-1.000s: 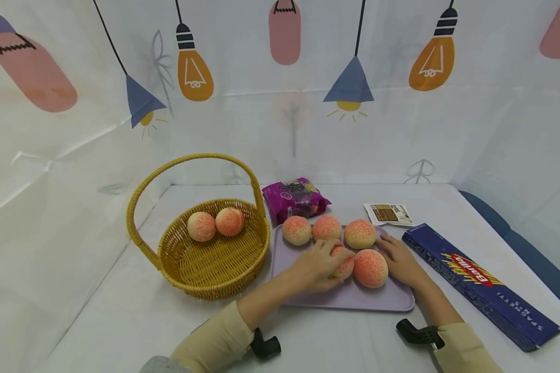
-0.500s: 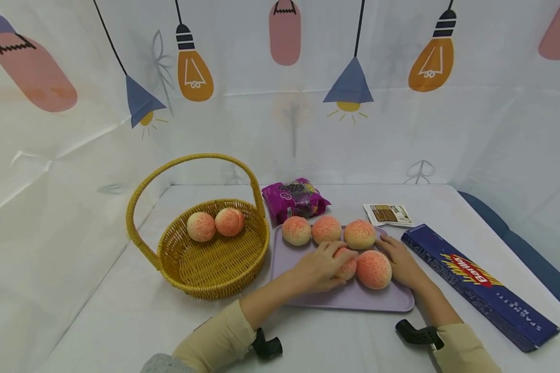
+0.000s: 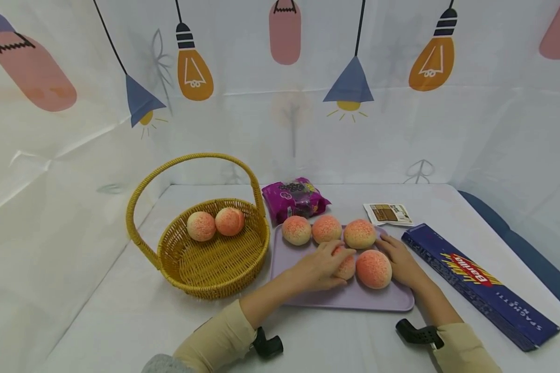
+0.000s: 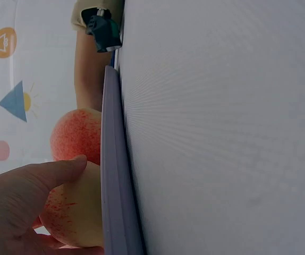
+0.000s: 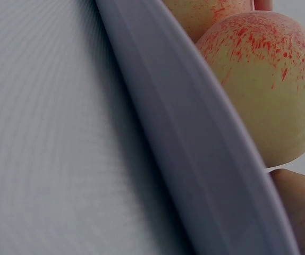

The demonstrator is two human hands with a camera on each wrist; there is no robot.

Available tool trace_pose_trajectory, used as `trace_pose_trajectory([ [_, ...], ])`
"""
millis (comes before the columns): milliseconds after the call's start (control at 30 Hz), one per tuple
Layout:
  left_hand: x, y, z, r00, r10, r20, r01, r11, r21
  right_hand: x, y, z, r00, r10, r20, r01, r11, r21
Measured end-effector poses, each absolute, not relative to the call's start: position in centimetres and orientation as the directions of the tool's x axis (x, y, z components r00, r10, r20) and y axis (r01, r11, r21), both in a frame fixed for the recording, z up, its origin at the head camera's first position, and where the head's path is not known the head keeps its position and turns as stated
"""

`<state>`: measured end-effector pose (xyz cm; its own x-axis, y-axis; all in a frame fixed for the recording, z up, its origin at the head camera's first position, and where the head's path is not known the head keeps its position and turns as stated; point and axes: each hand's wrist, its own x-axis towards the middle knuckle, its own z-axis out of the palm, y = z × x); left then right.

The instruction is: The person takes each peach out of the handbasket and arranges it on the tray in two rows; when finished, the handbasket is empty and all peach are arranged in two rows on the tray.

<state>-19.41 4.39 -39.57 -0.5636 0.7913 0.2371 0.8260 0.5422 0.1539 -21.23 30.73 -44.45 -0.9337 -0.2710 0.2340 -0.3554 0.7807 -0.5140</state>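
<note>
Since the first frame, the front-right peach has shifted slightly right, and your left hand has edged that way with the held peach. At far left, the wicker basket carries two peaches. Your left thumb and fingers curl round the held peach, within the lilac tray, before the back row of three peaches. Farther right, your right hand lies with fingers loosely extended at the tray's right side, beyond which lies the blue spaghetti box. You seem to be securing a peach; the next move calls for a firm, gentle hold that spares its neighbour. The rim hides whether the held peach touches the tray; you cannot tell whether your right thumb, cut off in the right wrist view, touches the front-right peach.
</note>
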Motion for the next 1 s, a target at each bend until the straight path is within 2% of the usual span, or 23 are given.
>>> trace_pose_trajectory([
  [233,-19.4,4.6,-39.6,-0.564,0.795,0.223,0.824,0.528,0.205,-21.2,30.7,-44.3,-0.932,-0.273,0.240,-0.361,0.777,-0.516],
  [467,-19.4,4.8,-39.7,-0.559,0.799,0.223,0.828,0.525,0.197,-21.3,30.7,-44.2,-0.930,-0.279,0.241,-0.365,0.779,-0.509],
  [733,-19.3,4.7,-39.4,-0.520,0.814,0.260,0.849,0.526,0.049,-21.4,30.6,-44.2,-0.930,-0.278,0.239,-0.364,0.780,-0.509],
  [1000,-18.7,4.3,-38.3,-0.541,0.796,0.272,0.818,0.573,-0.047,-21.3,30.7,-44.4,-0.919,-0.291,0.265,-0.389,0.771,-0.504],
])
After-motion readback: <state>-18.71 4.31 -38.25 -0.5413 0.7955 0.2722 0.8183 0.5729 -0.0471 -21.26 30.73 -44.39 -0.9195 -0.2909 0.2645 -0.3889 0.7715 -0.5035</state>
